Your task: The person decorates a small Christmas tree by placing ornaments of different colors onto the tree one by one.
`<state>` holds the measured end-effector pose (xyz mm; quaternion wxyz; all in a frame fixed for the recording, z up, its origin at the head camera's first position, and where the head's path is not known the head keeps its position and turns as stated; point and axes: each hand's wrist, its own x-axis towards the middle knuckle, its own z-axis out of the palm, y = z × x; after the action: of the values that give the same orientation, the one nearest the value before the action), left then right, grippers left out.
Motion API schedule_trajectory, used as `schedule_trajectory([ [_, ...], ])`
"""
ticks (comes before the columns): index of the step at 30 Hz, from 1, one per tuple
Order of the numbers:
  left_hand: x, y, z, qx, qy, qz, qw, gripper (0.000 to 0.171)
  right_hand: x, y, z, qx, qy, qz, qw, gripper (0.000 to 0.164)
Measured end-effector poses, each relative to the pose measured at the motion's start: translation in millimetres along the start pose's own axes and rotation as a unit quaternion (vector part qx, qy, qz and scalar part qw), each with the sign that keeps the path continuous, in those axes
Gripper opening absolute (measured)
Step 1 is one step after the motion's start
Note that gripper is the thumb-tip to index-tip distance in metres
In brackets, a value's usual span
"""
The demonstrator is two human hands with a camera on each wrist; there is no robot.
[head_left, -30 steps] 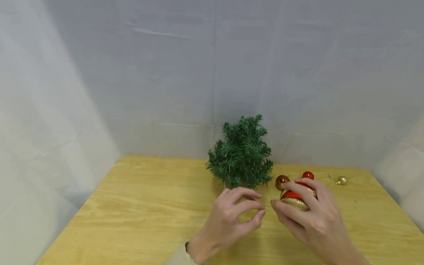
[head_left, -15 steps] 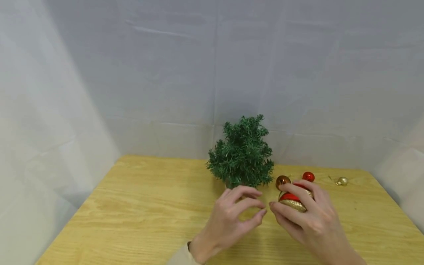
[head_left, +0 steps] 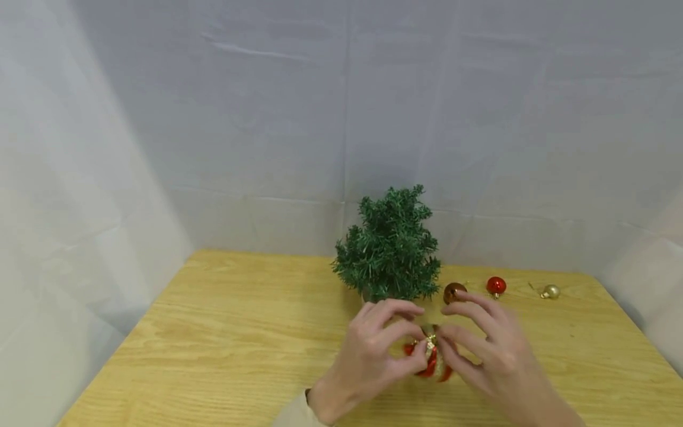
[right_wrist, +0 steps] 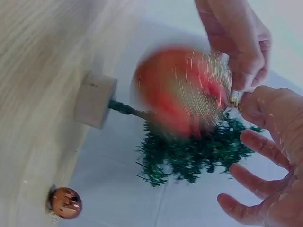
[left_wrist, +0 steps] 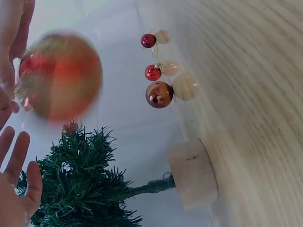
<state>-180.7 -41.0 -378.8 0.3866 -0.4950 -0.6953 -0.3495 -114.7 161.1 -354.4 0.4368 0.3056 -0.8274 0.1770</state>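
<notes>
Backdrop (head_left: 256, 118): one, grey-white cloth, creased, behind everything.

Table (head_left: 213, 344): one, yellow wood-grain top, under all the work.

Tree (head_left: 389, 249): one, small, green, artificial; upright near the table's back edge. Its broad wooden base (left_wrist: 191, 175) presumably keeps it steady without help from me.

Hands: two, mine, just in front of the tree. Left hand (head_left: 368, 356): thumb and forefinger closed to a pinch at the bauble's top, remaining fingers bent clear. Right hand (head_left: 496, 350): thumb and forefinger meeting at the same spot, other fingers spread away, likely so they do not crowd so small a hold.

Striped bauble (right_wrist: 175, 90): one, red and gold, the largest ornament; below my fingertips and off the table. Held by its gold cap (right_wrist: 234, 100), I judge, because the round body offers less to pinch. It is blurred, so I cannot tell which hand bears its weight.

Copper bauble (head_left: 453, 292): one, on the table beyond my right fingers.

Red bauble (head_left: 496, 286): one, to its right, apart, cap toward me.

Gold bauble (head_left: 552, 291): one, farthest right, lying on its side.
</notes>
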Motion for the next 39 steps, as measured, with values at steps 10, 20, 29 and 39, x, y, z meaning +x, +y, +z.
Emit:
schedule_trajectory([
  [10, 1.3, 3.2, -5.3, 0.028, -0.032, -0.006, 0.9991, 0.015, -5, -2, 4, 0.005, -0.041, 0.027, 0.999, 0.037],
  [20, 2.8, 0.0, -6.5, 0.084, -0.004, 0.030, 0.9960, 0.008, -3, -1, 7, -0.048, -0.030, -0.005, 0.998, 0.038],
  [29, 4.4, -5.2, -10.2, 0.160, -0.009, 0.072, 0.9844, 0.006, 4, 0, 10, -0.075, -0.023, -0.039, 0.996, 0.038],
  [39, 12.6, -8.2, -17.5, 0.212, -0.005, 0.097, 0.9725, 0.010, 16, -2, 11, -0.084, -0.015, -0.041, 0.996, 0.037],
])
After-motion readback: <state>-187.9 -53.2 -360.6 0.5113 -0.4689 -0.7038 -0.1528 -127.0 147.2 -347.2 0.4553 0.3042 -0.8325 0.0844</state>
